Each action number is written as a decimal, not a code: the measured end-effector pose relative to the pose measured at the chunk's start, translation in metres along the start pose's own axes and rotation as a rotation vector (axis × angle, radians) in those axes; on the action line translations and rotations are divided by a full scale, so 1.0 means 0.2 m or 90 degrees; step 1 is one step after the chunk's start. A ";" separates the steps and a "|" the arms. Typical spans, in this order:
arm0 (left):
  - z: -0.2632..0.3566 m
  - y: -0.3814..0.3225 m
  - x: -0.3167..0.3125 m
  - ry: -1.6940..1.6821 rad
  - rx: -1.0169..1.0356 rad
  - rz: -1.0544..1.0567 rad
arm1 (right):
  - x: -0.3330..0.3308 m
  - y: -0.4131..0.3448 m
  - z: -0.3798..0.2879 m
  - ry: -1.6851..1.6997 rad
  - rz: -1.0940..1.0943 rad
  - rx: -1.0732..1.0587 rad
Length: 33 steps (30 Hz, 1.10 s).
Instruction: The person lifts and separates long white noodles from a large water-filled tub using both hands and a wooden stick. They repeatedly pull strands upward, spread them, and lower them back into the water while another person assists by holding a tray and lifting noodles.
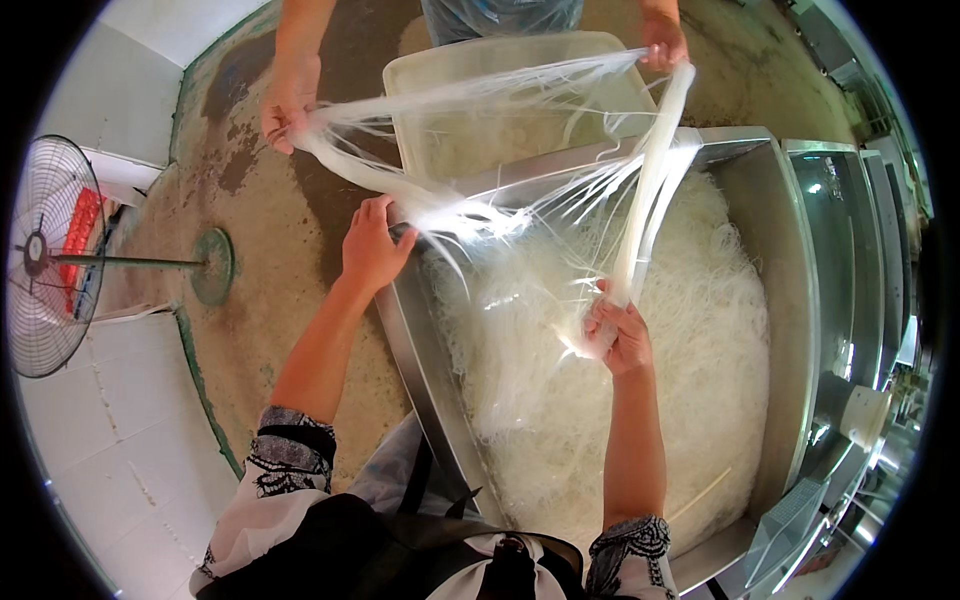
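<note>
A skein of translucent white strands (651, 195), like fine glass noodles, stretches between me and a person opposite. My right hand (621, 334) grips its near end, a bunched clump, above the trough. With thumb and fingers on either side, my left hand (375, 244) holds the far left corner of a stainless-steel trough (427, 352). A thick mass of similar strands (600, 420) fills the trough's bottom. The other person's hands (289, 112) hold the skein spread wide at its far side. Loose strands hang from it, and part is blown out by glare.
A pale plastic tub (517, 45) stands beyond the trough, before the other person. At left is a pedestal fan (56, 255) with a round base (212, 266) on the stained floor (262, 225). More metal troughs (829, 247) line the right. A thin stick (701, 491) lies on the strands.
</note>
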State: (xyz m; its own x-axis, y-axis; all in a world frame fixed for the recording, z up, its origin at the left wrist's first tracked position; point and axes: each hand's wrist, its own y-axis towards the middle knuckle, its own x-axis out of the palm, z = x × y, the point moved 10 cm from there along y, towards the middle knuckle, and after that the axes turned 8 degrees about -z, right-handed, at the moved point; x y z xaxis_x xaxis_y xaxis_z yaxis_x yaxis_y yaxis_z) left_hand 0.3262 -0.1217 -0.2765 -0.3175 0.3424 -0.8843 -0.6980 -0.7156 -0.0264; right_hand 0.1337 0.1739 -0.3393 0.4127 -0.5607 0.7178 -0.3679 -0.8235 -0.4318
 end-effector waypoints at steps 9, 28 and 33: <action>0.01 -0.02 -0.03 0.001 0.021 0.095 | -0.09 0.12 0.09 -0.082 0.020 0.018; -0.02 -0.01 -0.01 -0.015 -0.026 0.054 | -0.15 0.27 0.15 -0.180 0.067 -0.067; -0.02 0.00 0.01 -0.019 -0.022 0.045 | -0.58 0.20 0.27 -0.386 0.347 -0.030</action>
State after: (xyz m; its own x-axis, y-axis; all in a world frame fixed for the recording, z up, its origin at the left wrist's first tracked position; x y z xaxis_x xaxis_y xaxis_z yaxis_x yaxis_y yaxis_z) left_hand 0.3276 -0.1241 -0.2808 -0.3851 0.3074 -0.8702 -0.6506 -0.7591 0.0198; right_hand 0.1170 0.2017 -0.4686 0.5404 -0.8413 -0.0126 -0.6760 -0.4252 -0.6019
